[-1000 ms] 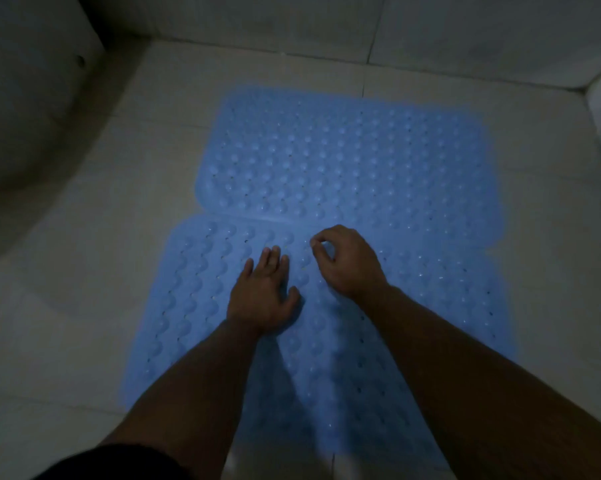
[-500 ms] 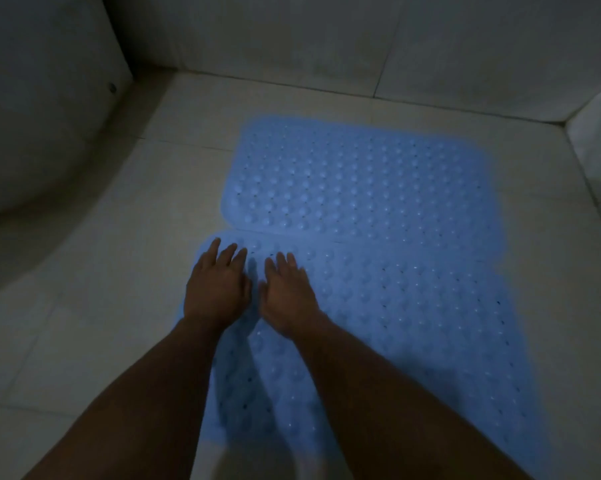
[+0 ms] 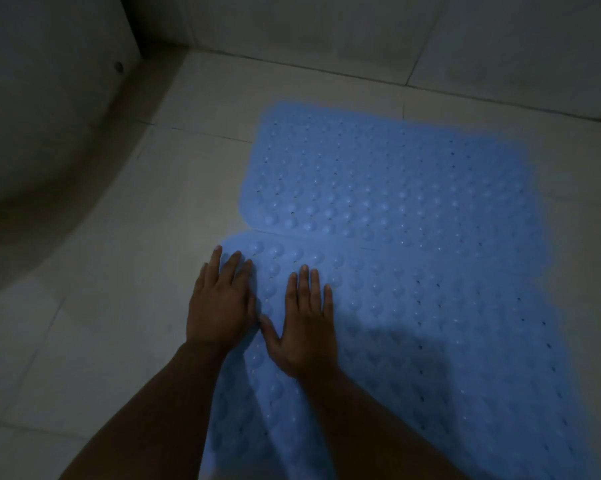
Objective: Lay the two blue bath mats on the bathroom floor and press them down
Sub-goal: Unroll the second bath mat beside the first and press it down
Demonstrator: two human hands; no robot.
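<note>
Hands flat, left hand and right hand fingers straight on near blue mat, far mat adjoining, white fixture left

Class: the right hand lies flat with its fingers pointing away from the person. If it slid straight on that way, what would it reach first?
Probably the seam where the near mat meets the far mat; the right hand would then slide onto the far mat.

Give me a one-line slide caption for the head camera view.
Left hand and right hand press flat on the near blue mat, which abuts the far blue mat on the tiled floor.
</note>
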